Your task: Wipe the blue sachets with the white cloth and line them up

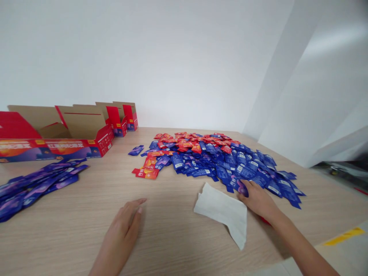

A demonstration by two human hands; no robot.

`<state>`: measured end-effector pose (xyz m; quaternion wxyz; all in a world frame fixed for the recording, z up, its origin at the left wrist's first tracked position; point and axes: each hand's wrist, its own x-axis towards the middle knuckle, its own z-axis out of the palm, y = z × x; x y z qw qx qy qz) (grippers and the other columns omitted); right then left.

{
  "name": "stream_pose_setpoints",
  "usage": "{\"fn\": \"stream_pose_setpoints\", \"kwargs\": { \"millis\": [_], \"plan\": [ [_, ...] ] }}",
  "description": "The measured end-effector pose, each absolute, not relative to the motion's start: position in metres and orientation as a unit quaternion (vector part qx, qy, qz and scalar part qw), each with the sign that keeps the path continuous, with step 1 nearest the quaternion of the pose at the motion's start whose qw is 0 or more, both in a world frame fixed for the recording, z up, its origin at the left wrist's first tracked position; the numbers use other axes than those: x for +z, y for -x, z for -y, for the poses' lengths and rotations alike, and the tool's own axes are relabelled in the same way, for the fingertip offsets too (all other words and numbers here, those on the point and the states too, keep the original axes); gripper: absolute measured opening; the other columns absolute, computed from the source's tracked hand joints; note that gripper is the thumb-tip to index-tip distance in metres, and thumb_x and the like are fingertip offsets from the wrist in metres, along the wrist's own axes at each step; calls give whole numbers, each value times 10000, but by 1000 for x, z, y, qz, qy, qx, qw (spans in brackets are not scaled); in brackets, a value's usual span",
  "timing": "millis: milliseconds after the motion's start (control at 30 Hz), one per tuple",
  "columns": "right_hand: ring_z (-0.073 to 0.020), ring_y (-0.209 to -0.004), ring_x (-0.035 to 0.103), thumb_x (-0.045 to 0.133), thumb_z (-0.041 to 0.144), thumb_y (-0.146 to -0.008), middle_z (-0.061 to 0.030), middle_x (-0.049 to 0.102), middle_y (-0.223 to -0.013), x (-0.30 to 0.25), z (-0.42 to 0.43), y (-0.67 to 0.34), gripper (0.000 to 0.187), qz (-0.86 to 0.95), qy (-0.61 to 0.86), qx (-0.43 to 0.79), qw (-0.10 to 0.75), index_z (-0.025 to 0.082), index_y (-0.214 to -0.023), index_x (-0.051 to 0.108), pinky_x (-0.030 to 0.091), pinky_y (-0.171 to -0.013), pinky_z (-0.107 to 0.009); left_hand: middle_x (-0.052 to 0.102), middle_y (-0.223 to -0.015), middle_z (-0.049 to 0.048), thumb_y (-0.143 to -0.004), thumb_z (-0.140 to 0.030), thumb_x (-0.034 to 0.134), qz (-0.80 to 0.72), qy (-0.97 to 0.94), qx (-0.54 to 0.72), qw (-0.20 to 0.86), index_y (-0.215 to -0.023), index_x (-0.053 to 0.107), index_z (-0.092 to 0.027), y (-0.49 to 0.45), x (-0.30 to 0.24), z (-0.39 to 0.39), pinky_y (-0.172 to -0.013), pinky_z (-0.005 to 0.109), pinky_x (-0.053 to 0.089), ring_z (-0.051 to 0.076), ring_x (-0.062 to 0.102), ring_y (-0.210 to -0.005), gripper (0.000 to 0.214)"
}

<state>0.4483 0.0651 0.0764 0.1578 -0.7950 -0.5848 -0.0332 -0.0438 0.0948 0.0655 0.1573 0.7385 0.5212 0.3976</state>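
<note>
Wood-grain tabletop [178, 245], head view: blue sachet [242, 188] at lower right edge of sachet pile [221, 161], under right hand [257, 200] with fingers curled onto it, long axis unclear; left hand [120, 237] farther off, empty, fingers spread wide.

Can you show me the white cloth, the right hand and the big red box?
White cloth [221, 211], head view, middle of the cloth.
Right hand [257, 200], head view, back of the hand.
Red box [54, 150], head view, its front wall.
</note>
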Motion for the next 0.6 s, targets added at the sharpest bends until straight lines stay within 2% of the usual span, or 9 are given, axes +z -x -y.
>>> {"fn": "stream_pose_setpoints", "kwargs": {
  "millis": [100, 233, 400, 467, 600],
  "plan": [
    [-350, -1138, 678, 643, 323, -858, -203, 720, -1235, 80, -67, -461, 460, 570, 803, -5, 176, 120, -1269, 672, 502, -970, -427, 749, -1180, 39, -945, -510, 432, -513, -737, 391, 201, -1144, 713, -291, 34, 67, -89, -1050, 420, 555, 235, 685, -1154, 409],
    [-264, -889, 761, 598, 292, -872, -84, 816, -983, 87, -69, -472, 216, 575, 789, 78, 203, 208, -983, 763, 560, -789, -329, 757, -1156, 42, -940, -516, 431, -508, -730, 386, 247, -1107, 726, -294, 18, 66, -81, -1025, 411, 567, 231, 696, -1129, 405],
    [-239, -804, 765, 572, 209, -809, -33, 819, -825, 96, -71, -469, 211, 574, 776, 123, 229, 224, -813, 783, 558, -742, -300, 765, -1120, 39, -950, -468, 445, -485, -737, 387, 269, -1076, 726, -293, 0, 65, -75, -1011, 404, 571, 220, 707, -1088, 354],
    [-249, -784, 760, 569, 204, -798, -42, 814, -805, 101, -71, -470, 209, 560, 785, 110, 241, 225, -790, 777, 552, -735, -316, 768, -1103, 43, -954, -449, 438, -479, -741, 385, 269, -1068, 729, -287, -6, 65, -74, -1006, 412, 572, 222, 707, -1077, 352],
    [-307, -926, 741, 535, 298, -867, -93, 812, -991, 123, -59, -467, 257, 529, 800, 44, 280, 226, -946, 769, 534, -802, -388, 767, -1088, 42, -962, -457, 420, -475, -744, 379, 278, -1040, 733, -295, -16, 64, -71, -1015, 427, 565, 224, 703, -1072, 361]
  ]
}}
